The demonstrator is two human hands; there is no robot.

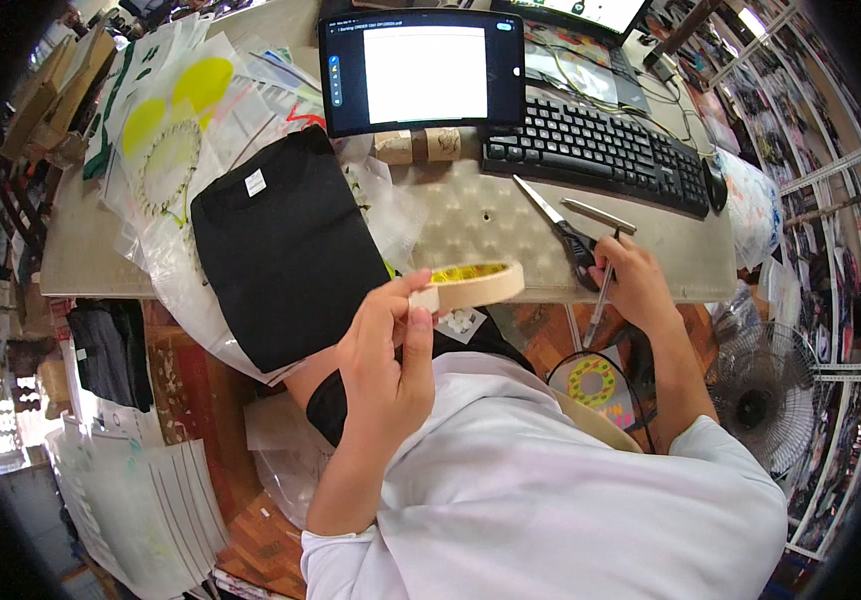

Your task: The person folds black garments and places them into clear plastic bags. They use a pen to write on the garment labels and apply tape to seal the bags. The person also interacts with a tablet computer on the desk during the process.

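A roll of beige masking tape (479,292) is held up in my left hand (386,355), its fingers closed on the near end, in front of a folded black T-shirt (276,250) with a small white label. At the table's front edge, my right hand (636,285) grips a slim pen (595,322) that points downward. Just beside it lie black-handled scissors (551,215) with open steel blades visible only as a narrow shape, and a silver pen (596,214).
A tablet (423,75) stands at the back, near a black keyboard (601,150) and mouse (715,186). Plastic sheets (151,100) cover the table's (76,240) left side. A floor fan (756,400) is at lower right, shelving (841,250) beyond.
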